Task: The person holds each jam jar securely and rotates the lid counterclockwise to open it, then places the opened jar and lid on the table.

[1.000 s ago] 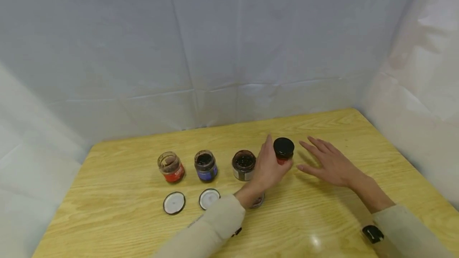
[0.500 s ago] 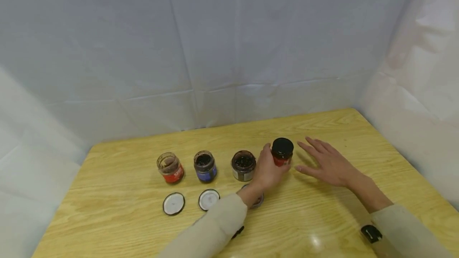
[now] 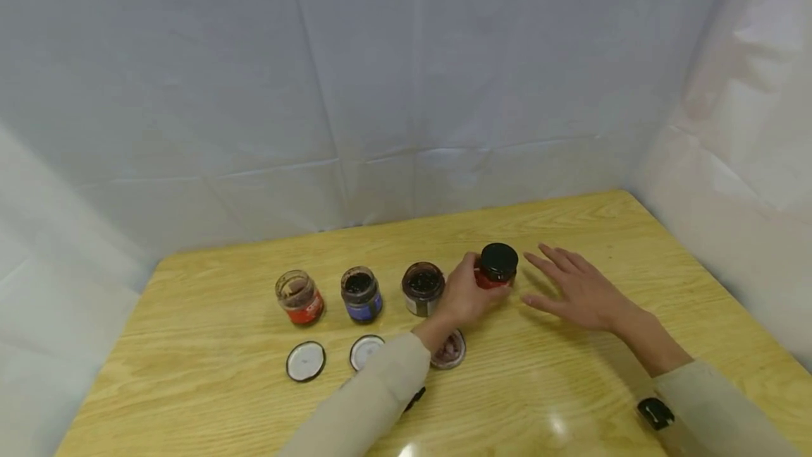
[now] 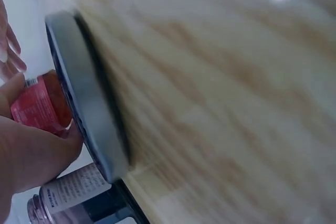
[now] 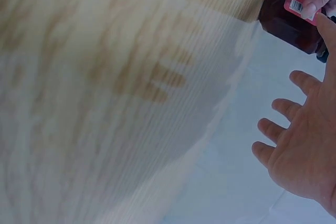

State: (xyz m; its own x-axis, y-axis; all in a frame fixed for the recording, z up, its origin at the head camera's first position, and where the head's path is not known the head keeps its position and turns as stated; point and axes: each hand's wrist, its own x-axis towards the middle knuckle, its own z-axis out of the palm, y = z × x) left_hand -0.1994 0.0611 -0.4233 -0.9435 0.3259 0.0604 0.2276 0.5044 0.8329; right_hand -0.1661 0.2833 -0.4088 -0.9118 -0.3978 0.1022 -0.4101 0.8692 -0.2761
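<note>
My left hand (image 3: 466,296) grips a small glass jar (image 3: 497,278) with a red label and a black lid, its fingers round the side. The lid sits on this jar, which stands upright at the right end of the row. My right hand (image 3: 580,293) hovers just right of it with fingers spread and nothing in them. In the right wrist view, the jar's dark contents and a barcode on its label (image 5: 300,4) show. Right beside my left hand is an uncapped jar (image 3: 423,289) of dark contents with a pale label.
Farther left stand an uncapped blue-label jar (image 3: 361,295) and an uncapped red-label jar (image 3: 300,297). In front of the row lie a white-lined lid (image 3: 306,361), a second lid (image 3: 364,351) partly behind my left sleeve, and a stained lid (image 3: 449,350). White sheeting (image 3: 406,90) surrounds the wooden table.
My left hand has settled closer round the black-lidded jar and shifted slightly left. The pale-label jar beside it has slid a little left. My right hand has barely moved.
</note>
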